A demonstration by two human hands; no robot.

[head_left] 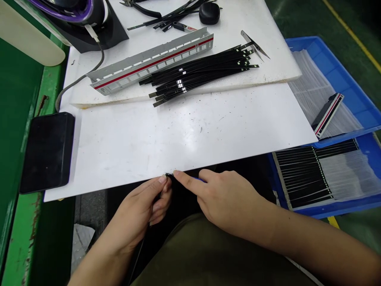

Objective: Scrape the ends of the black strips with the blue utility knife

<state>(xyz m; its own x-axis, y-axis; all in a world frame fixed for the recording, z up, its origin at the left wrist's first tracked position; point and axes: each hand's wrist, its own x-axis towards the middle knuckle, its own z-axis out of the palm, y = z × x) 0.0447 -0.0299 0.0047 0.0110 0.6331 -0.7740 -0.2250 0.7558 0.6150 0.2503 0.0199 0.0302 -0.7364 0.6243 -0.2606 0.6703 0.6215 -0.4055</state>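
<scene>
Just in front of the white table's near edge, my left hand pinches the end of a thin black strip between thumb and forefinger. A thin length of it seems to trail down below that hand. My right hand is curled, its index finger stretched along to the strip's end. Under that finger a bit of a blue-handled tool shows; its kind is hidden. On the white foam board lies a bundle of black strips with small pale marks, beside a grey slotted channel with a red stripe.
At left lies a black flat device. Pliers, a knife, a black rounded case and pointed tweezers or snips are at the back. Blue trays at right hold more strips and translucent sheets.
</scene>
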